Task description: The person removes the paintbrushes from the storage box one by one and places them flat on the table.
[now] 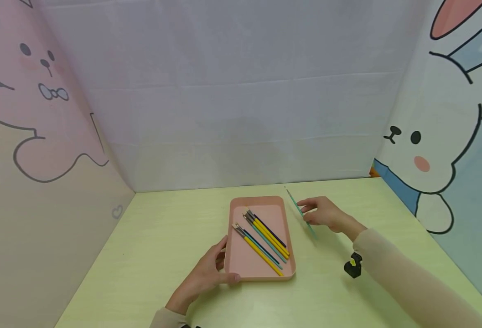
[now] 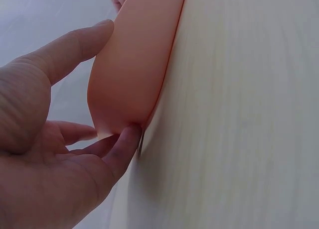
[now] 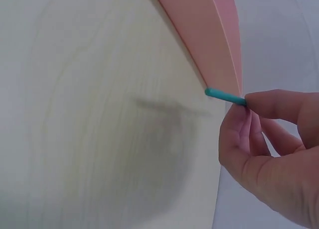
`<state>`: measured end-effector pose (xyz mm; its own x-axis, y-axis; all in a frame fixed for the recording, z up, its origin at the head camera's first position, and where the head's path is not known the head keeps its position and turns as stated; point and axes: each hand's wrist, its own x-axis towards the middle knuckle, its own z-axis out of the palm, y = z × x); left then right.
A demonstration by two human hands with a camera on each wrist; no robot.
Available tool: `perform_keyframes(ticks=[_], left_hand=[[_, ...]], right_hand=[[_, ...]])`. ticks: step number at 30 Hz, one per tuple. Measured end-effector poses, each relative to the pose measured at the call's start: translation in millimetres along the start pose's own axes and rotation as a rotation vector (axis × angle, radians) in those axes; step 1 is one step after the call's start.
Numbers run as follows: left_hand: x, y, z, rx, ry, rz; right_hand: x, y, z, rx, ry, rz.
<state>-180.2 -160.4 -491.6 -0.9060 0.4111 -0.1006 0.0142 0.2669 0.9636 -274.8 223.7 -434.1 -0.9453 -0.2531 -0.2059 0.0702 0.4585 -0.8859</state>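
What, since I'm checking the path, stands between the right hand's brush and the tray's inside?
Only the right wall of the pink tray stands between its inside and the turquoise brush pinched by the right hand; no loose object shows there.

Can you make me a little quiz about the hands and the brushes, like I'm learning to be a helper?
1. True or false: the left hand is touching the tray.

2. Pick one. What colour is the brush that the right hand is pinching?
A) yellow
B) teal
C) dark blue

3. Fill in the gap: The yellow brushes lie ____ the tray (inside or outside).

Key:
1. True; its fingers are at the tray's edge.
2. B, teal.
3. Inside.
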Motion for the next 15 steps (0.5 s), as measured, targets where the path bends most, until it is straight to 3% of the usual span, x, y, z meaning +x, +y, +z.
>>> perform_keyframes(ticks=[10,15], left_hand=[[-1.7,1.0,0.3,0.003,0.008,-0.012],[-1.6,2.0,0.1,0.007,0.010,-0.009]], right_hand=[[-18.3,24.6,-12.6,0.132,0.054,0.082],[-22.9,30.1,-11.6,0.109,0.089,0.129]])
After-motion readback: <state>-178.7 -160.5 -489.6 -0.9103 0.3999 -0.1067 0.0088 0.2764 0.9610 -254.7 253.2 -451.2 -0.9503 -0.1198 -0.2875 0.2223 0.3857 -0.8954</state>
